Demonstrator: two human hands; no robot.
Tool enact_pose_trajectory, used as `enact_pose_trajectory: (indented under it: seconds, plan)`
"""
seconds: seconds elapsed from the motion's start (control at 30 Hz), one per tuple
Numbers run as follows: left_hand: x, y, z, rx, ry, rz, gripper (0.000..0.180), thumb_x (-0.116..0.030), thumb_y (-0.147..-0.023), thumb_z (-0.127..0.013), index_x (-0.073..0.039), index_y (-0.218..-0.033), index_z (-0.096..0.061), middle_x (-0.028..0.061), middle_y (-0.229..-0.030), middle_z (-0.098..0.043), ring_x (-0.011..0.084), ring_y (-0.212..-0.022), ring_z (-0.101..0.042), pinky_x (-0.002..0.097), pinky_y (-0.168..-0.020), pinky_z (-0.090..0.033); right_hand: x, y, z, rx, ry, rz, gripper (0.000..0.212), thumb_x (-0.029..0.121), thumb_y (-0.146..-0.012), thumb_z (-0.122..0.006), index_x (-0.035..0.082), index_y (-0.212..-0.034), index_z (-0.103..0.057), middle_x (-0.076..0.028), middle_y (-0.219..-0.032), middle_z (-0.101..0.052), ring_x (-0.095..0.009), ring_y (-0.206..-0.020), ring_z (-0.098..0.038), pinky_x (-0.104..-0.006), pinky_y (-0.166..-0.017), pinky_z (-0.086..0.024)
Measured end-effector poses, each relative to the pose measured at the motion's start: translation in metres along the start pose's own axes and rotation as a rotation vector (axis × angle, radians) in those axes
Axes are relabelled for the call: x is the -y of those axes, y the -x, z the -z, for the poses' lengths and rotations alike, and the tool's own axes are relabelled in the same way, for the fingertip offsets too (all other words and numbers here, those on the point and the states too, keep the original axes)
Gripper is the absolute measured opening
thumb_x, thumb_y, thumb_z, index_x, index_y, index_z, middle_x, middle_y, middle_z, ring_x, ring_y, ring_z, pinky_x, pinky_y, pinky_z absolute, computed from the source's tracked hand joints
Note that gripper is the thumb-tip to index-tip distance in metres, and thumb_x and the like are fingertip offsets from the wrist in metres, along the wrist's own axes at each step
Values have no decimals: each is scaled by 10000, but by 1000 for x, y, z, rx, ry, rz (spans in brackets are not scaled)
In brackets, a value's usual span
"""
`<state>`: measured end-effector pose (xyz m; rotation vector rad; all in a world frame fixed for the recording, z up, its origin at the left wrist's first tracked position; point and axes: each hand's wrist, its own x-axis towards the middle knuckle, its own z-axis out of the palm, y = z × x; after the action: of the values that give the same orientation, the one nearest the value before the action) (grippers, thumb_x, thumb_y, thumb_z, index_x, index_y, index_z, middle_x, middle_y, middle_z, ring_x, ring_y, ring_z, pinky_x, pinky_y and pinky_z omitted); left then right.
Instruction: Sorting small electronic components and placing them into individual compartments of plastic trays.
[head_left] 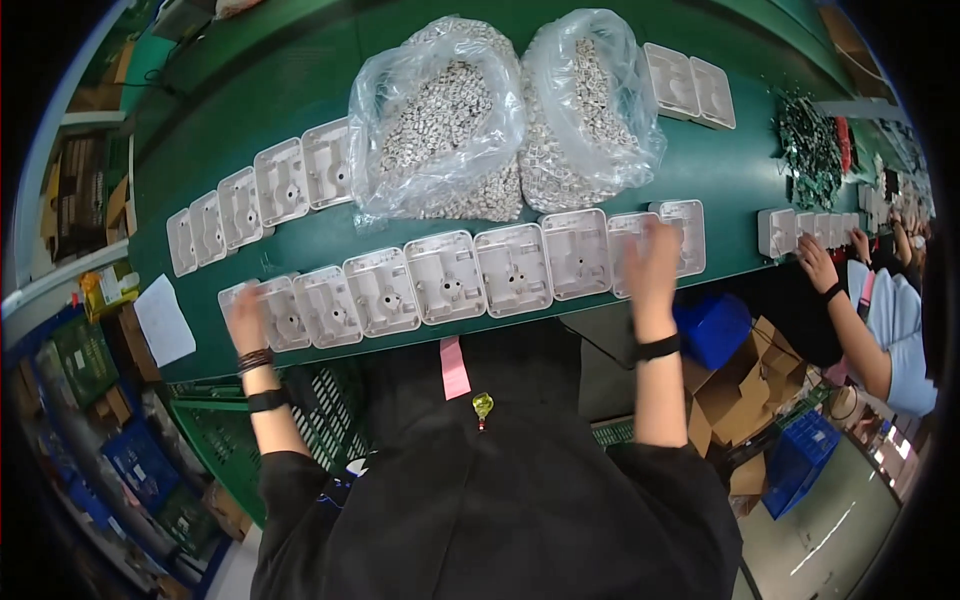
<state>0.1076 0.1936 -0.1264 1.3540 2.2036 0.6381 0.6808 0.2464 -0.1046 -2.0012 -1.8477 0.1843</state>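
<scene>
A row of pale grey plastic housings (pixel 447 282), open side up, runs along the near edge of the green table. At its left end, my left hand (pixel 246 320) lies over the leftmost housing (pixel 229 296), its fingers stretched along it. My right hand (pixel 652 270) reaches over a housing (pixel 622 236) near the row's right end, fingers extended and apart; the hand covers part of that housing. One more housing (pixel 688 236) stands just right of this hand. Neither hand visibly grips anything.
Behind the row stand two clear plastic bags (pixel 437 120) (pixel 590 110) of small metallic parts. More housings (pixel 281 180) sit at the back left and a pair (pixel 690 85) at the back right. A paper sheet (pixel 165 321) lies left. At right, another person's hand (pixel 818 264) touches housings.
</scene>
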Motion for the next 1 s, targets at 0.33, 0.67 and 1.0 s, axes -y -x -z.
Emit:
enact_pose_trajectory:
  seconds: [0.33, 0.67, 1.0]
  plan:
    - [111, 5, 41, -48, -579, 535, 540, -459, -871, -331, -25, -1171, -448, 256, -1076, -525, 414, -1013, -488, 463, -824, -407, -65, 10, -17, 13, 218, -298, 546, 275, -700, -657, 35, -1152, -465, -188, -1141, -437, -357, -998, -482, -413, -793, -430]
    - [143, -28, 44, 160, -548, 575, 559, -411, -898, -300, 73, -955, -574, 270, -968, -565, 420, -960, -512, 481, -794, -416, -84, 12, -29, 21, 37, -583, 780, 385, -689, -665, 88, -1307, -293, -202, -1166, -419, -368, -1031, -472, -424, -827, -400]
    - [133, -6, 38, 83, -756, 553, 519, -367, -897, -327, 62, -831, -612, 257, -866, -588, 419, -868, -552, 469, -724, -454, -63, 10, -26, 315, 240, -460, 1067, 491, -587, -714, 139, -1377, -90, -319, -1293, -215, -451, -1169, -295, -539, -927, -257]
